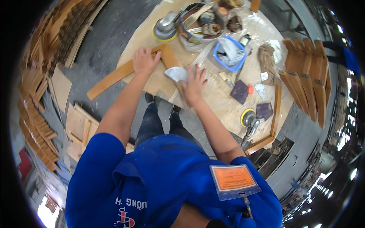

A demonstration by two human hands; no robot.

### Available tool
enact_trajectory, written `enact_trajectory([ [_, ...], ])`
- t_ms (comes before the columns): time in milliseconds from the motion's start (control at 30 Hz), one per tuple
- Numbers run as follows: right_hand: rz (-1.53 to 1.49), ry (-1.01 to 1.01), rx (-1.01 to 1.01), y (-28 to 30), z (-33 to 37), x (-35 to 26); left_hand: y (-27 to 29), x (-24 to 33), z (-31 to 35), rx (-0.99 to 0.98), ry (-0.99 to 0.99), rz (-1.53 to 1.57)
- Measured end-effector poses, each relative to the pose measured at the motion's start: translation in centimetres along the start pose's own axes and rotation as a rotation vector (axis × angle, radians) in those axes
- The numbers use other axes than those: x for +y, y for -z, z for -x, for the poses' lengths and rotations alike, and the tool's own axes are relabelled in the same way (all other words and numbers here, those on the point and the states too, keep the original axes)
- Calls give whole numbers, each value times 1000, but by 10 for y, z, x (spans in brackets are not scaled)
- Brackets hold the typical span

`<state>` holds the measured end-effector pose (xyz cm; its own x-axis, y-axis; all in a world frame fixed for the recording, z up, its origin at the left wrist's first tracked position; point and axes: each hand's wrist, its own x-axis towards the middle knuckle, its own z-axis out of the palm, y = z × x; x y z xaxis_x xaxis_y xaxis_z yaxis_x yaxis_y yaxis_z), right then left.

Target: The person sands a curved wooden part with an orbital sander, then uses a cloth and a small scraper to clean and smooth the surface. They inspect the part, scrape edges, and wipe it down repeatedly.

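On the near left of the table lies an angled wooden piece (114, 79), its two arms meeting in a corner at the far end. My left hand (143, 60) is closed over the long arm near that corner. On the other arm is my right hand (194, 86), its fingers spread. A pale half-round sheet, like a folded sanding disc (175, 73), is caught at its thumb side against the wood. The grip beneath the palm is hidden.
A yellow-rimmed sander (165, 28) stands beside a bucket of brushes (200, 22). Rightward are a blue basket (229, 54) with a cloth, dark abrasive pads (239, 92), a second sander (249, 118) and another wooden frame piece (277, 110). Wooden parts (306, 78) are stacked at right.
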<state>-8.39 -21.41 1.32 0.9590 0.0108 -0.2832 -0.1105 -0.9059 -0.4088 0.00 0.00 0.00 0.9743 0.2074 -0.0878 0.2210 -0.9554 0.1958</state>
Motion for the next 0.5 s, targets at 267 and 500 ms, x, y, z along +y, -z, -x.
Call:
enact_trajectory([
  [267, -40, 157, 78, -4, 62, 42, -14, -4, 6, 166, -47, 44],
  [500, -161, 350, 188, -10, 25, 31, -14, -5, 9, 121, -37, 14],
])
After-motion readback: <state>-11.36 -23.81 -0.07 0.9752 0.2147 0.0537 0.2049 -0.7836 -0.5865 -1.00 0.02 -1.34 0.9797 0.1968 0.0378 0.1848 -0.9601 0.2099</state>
